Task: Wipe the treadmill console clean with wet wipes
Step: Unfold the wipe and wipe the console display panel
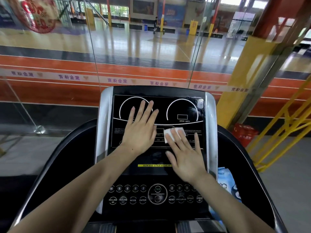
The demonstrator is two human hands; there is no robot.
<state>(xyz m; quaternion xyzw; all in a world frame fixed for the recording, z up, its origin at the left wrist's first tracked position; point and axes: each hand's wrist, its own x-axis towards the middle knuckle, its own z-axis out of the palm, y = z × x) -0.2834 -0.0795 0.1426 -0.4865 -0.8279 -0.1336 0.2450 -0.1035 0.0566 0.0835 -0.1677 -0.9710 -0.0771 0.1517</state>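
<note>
The black glossy treadmill console [156,170], framed by silver side rails, fills the middle of the head view and tilts up away from the camera. Both bare forearms reach in from the bottom edge onto its face.

The left hand [140,132] lies flat on the upper display panel with its fingers spread wide and pointing up and slightly right; the fingertips overlap the white arc of the left-hand dial outline. Its grip is wide and holds nothing; the palm simply presses on the panel.

The right hand [186,158] lies lower and to the right, also flat, with fingers stretched up and to the left. Under its fingers sits the small white folded wet wipe [170,134], pressed against the console's middle band of small white text, just below the curved white line that divides the display. The wipe is pinned by flat fingers rather than pinched, so that grip is wide too. The wipe's upper left part shows beyond the fingertips, close beside the left hand's thumb side.

Below the hands runs a yellow warning strip [154,165], and lower still a row of round white-outlined control buttons [157,195].

At the console's right edge a light blue and white soft pack [227,184] stands in the side recess, partly hidden by the right forearm.
</note>
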